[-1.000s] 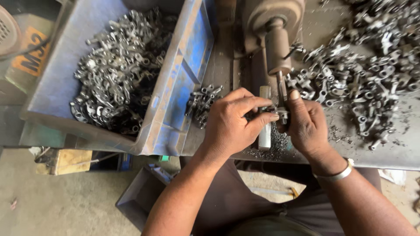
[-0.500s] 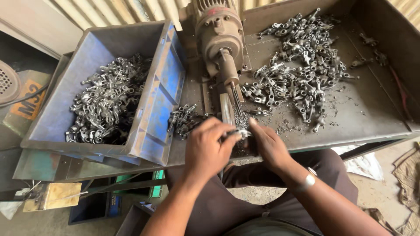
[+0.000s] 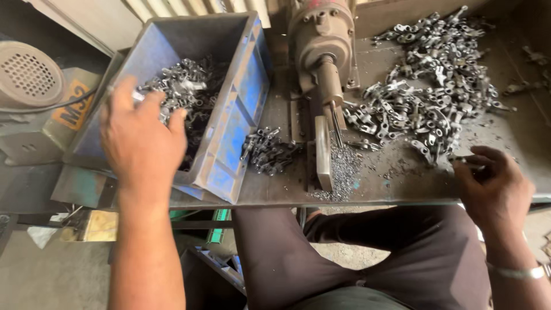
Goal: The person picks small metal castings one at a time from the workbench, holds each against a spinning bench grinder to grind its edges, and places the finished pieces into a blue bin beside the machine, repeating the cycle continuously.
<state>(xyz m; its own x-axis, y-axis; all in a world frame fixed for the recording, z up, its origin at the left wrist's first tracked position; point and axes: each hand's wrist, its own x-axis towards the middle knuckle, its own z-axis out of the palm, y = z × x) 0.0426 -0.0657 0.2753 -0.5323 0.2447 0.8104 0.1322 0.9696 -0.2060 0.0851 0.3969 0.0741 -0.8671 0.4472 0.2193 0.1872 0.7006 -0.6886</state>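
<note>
My left hand (image 3: 140,140) hovers over a blue plastic bin (image 3: 229,166), back of the hand up, with a small shiny metal part (image 3: 136,95) pinched at its fingertips. The bin holds a heap of small grey metal parts (image 3: 186,89). My right hand (image 3: 496,189) is at the near right of the metal bench (image 3: 516,132), its fingertips closed on one metal part (image 3: 468,162) at the edge of a large loose pile of similar parts (image 3: 425,97). Neither hand touches the machine.
A brown motor-driven machine (image 3: 320,40) with a spindle (image 3: 333,95) stands between bin and pile. A small cluster of parts (image 3: 267,152) and metal shavings (image 3: 344,169) lie by it. A round perforated cover (image 3: 28,74) is at far left. My knees (image 3: 356,258) are under the bench.
Both hands have left the spindle, where they worked together. My left hand swung left over the bin with a part; my right hand moved right to the pile.
</note>
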